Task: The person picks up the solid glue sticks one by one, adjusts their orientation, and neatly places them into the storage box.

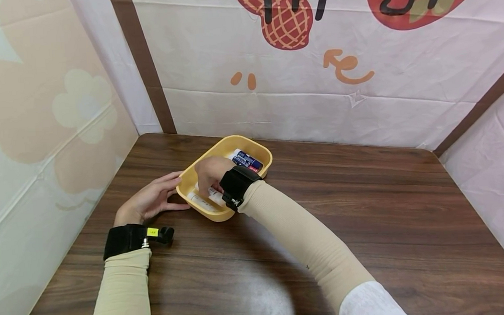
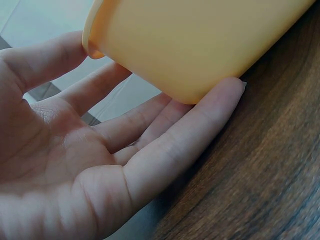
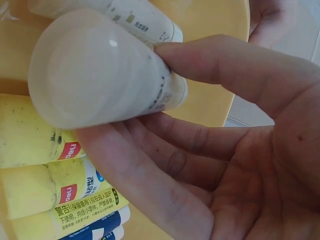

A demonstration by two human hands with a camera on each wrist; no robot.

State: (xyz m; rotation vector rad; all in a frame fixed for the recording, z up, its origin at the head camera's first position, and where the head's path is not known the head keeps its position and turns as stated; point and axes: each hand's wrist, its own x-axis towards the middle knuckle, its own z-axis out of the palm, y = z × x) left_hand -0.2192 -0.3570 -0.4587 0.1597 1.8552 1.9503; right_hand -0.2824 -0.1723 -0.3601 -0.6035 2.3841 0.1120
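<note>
A yellow plastic bin (image 1: 218, 217) stands on the wooden table, holding several glue sticks. My left hand (image 1: 152, 198) is at its left end; in the left wrist view, nearly straight fingers (image 2: 175, 145) touch the wall and rim from outside. My right hand (image 1: 211, 172) reaches down into the bin. It pinches a white glue stick (image 3: 95, 70), with the thumb on one side and fingers on the other. Another white glue stick (image 3: 145, 17) lies beside it against the bin's wall (image 3: 220, 107).
Yellow-labelled glue sticks (image 3: 30, 185) lie in a row in the bin. Dark blue ones (image 1: 245, 160) are at its far end. The brown wooden table (image 1: 367, 208) extends to the right. Printed cloth walls (image 1: 296, 106) rise behind and at the sides.
</note>
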